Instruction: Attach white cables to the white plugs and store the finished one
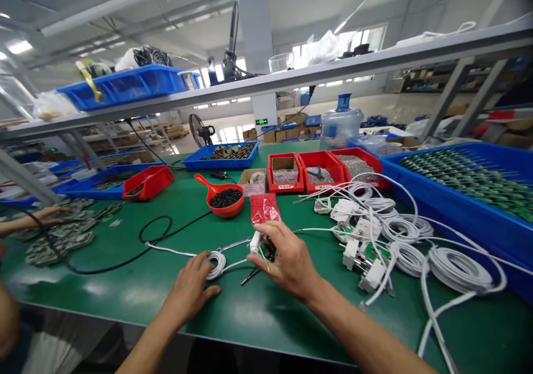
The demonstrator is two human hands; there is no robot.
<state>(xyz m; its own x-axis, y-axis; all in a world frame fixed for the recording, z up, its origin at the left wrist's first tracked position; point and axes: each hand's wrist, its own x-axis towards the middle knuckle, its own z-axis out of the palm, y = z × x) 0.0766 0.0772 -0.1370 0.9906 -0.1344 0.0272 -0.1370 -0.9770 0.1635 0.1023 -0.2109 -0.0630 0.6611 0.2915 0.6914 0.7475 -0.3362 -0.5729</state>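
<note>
Rested the left hand (189, 290) near the front edge of the tabletop (258, 315), fingers (202, 267) spread loose and touching a coiled white cable (216, 264). Held a small white plug housing (255, 242) just right of that coil in the right hand (287, 260), fingers (272, 229) clamped on it from above, with something dark under the palm, too hidden to name. Saw the housing's long axis pointing roughly toward the back edge and the coil's loose end trailing left. Judged the right hand nearer the housing and the left nearer the coil. Noted a red bag (264, 208) of small parts just behind the housing, a red scoop (225, 199) of black bits behind that to the left, and metal tweezers (233, 245) between both hands. Found a tangle of white cables (400, 240) crowding the right side and a co-worker's hand (45, 214) well apart at the left edge.
</note>
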